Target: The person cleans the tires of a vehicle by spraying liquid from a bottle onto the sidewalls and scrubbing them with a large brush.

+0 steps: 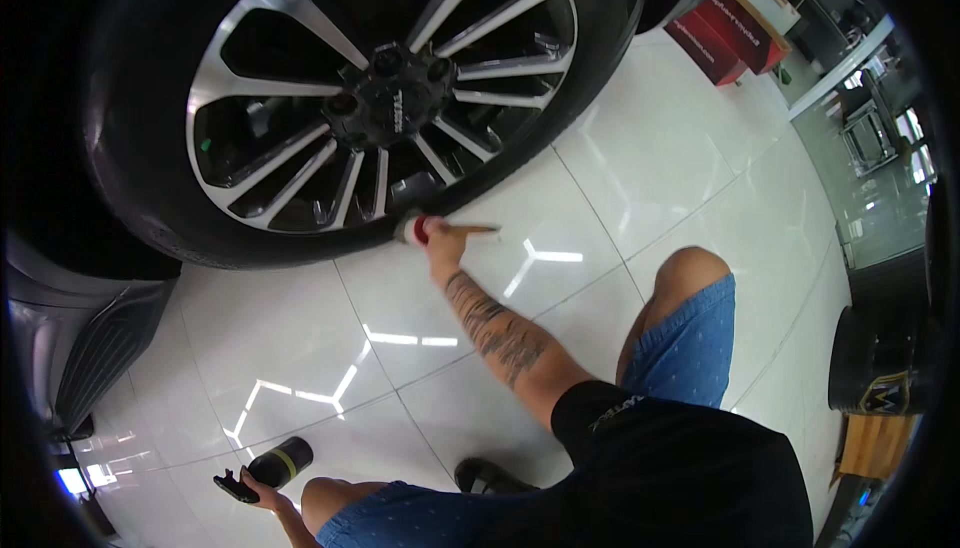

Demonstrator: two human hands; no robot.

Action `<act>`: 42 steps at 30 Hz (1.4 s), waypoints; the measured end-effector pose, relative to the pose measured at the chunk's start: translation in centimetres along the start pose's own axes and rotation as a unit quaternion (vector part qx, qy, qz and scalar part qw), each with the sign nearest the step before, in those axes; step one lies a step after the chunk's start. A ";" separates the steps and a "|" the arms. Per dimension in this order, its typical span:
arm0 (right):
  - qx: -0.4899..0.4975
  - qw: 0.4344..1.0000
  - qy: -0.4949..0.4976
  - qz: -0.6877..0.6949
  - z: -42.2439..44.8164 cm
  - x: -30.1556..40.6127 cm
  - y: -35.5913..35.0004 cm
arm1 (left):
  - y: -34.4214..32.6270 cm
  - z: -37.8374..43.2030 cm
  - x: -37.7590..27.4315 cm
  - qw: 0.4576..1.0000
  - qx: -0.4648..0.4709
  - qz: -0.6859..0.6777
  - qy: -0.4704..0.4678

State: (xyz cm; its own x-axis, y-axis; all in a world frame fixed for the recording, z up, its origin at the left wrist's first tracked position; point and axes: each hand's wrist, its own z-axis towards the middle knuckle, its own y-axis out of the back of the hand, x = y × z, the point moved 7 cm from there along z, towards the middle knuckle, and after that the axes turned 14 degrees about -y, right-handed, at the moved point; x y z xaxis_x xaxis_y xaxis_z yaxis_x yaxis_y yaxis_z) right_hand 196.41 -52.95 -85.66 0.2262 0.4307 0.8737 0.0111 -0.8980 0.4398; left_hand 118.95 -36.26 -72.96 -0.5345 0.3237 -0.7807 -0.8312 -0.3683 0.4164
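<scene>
My right hand point(445, 244) grips a small brush point(414, 230) with a red and white body, its head against the lower sidewall of a black tyre point(142, 165). A slim brown handle point(481, 230) sticks out past my fingers; motion blur hides the bristles. Inside the tyre sits an alloy wheel point(390, 101) with silver and black spokes and a dark centre cap. Low on the left, my left hand point(261, 489) holds a dark spray bottle point(280, 462) with a yellow-green band, tilted over the floor. Its black trigger head point(236, 486) points left.
A dark car side step point(112, 353) juts in at the left. Glossy pale tiles point(525, 195) reflect ceiling lights. Red printed boxes point(724, 34) stand at the upper right. A black bucket point(874, 360) is at the right edge, above a wooden block point(876, 443). My knees flank the arm.
</scene>
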 end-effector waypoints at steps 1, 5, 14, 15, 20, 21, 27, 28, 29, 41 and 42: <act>0.035 0.997 -0.045 0.044 0.2 0.0 0.9 | 3.2 -1.4 -0.1 1.000 -0.003 0.031 0.005; 0.000 0.951 -0.106 0.292 6.5 8.2 13.0 | 7.5 -4.0 -3.8 0.998 -0.015 0.063 0.027; 0.120 0.948 0.116 -0.271 -13.4 3.5 -1.8 | 5.5 -5.2 -6.5 0.990 -0.116 0.060 0.044; 0.246 0.951 -0.115 0.146 -13.2 0.5 -3.2 | 2.3 -4.4 -6.3 0.993 -0.083 0.055 0.064; 0.267 0.517 -0.429 0.691 -11.3 -3.7 -5.9 | 4.0 -1.8 -3.9 0.996 -0.054 0.070 -0.029; 0.236 0.521 -0.456 0.682 -10.2 -4.1 -4.7 | 6.6 -2.4 -3.5 0.994 -0.065 0.090 -0.025; 0.096 0.698 -0.201 0.681 15.0 11.3 20.9 | 3.5 -5.9 -13.8 0.992 -0.116 -0.043 0.010; 0.072 0.759 -0.191 0.619 13.3 15.6 22.9 | 6.7 -5.1 -16.4 0.993 -0.111 -0.025 0.023; 0.068 0.783 -0.165 0.596 14.0 20.8 26.8 | 7.5 -4.6 -19.0 0.995 -0.086 -0.029 0.034; 0.396 0.803 0.446 0.003 -28.4 63.8 37.5 | 22.2 0.5 -55.9 0.966 0.221 -0.005 0.130; 0.401 0.786 0.471 0.006 -28.3 62.9 38.9 | 22.5 0.5 -57.5 0.967 0.227 -0.037 0.109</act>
State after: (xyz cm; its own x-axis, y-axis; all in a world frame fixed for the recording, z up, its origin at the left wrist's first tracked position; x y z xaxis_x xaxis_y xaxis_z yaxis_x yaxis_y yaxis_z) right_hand 183.52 -58.28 -7.68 -0.5855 -0.0413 0.8096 0.7100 -0.5081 0.4876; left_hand 130.90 -62.71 -18.41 -0.4676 0.1249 -0.8751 -0.8737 0.0849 0.4790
